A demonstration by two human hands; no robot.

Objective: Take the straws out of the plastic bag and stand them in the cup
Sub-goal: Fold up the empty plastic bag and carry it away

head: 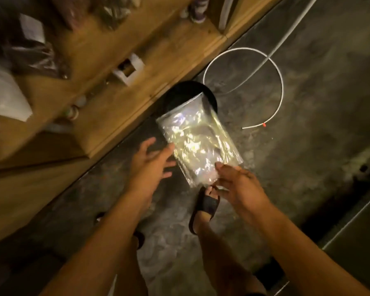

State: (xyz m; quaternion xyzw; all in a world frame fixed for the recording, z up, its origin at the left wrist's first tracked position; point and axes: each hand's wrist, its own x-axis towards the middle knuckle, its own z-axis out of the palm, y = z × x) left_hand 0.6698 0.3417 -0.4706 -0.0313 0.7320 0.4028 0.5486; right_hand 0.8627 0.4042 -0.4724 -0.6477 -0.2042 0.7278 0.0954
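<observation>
Above a black bin (212, 99), the right hand (237, 184) pinches an empty-looking plastic bag (198, 139), left hand (152, 161) spread wide; best release it squarely over the opening.

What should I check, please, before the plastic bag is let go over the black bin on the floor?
1. Bag held: the right hand pinches the near corner of the plastic bag: ok.
2. Left hand free: fingers spread beside the bag, gripping nothing: ok.
3. Bag empty of straws: glare hides its contents: cannot tell.
4. Bag over the black bin: far end overlaps the opening: ok.
5. Straws standing in a cup: no cup in view: cannot tell.
6. Footing: a white cable loops on the floor beyond the bin, away from the sandalled foot: ok.
</observation>
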